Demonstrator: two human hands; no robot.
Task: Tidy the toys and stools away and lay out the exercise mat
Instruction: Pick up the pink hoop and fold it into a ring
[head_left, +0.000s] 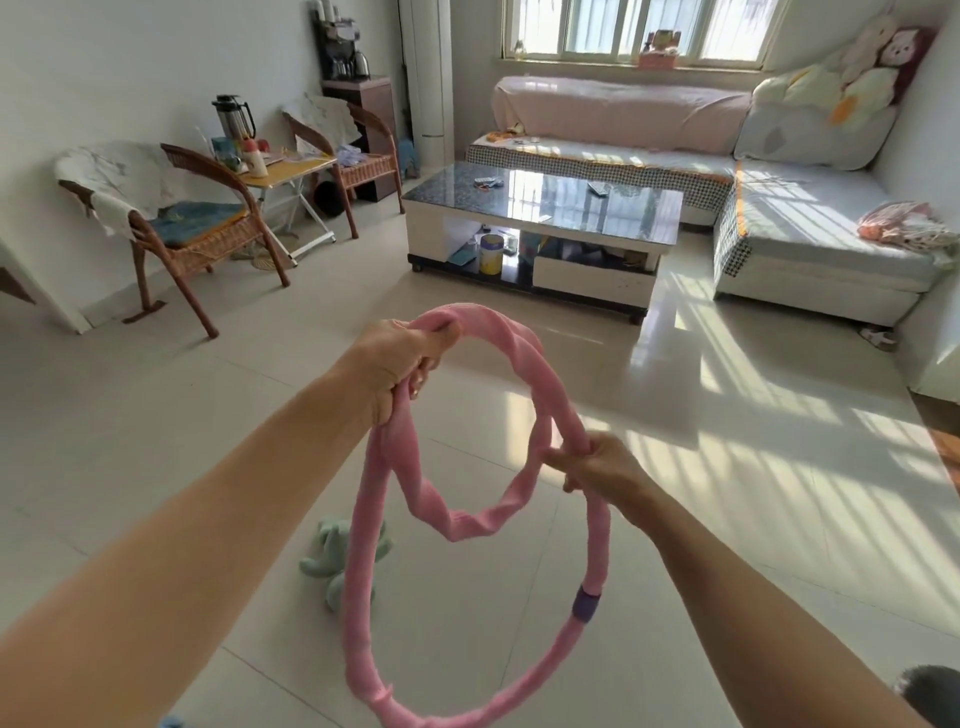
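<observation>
A pink fabric-covered hoop (363, 561) with a purple band hangs in front of me, coiled into overlapping loops. My left hand (395, 364) grips the coils at the top left. My right hand (597, 465) pinches the crossing loops lower on the right. Behind the hoop, a pale green plush toy (324, 558) lies on the tiled floor, partly hidden by the pink tube. No stool or exercise mat shows in this view.
A glass-topped coffee table (540, 208) stands ahead, with an L-shaped sofa (779, 228) behind and to the right. Two wicker chairs (197, 228) and a small folding table (291, 171) line the left wall. A dark object (930, 691) sits at the bottom right.
</observation>
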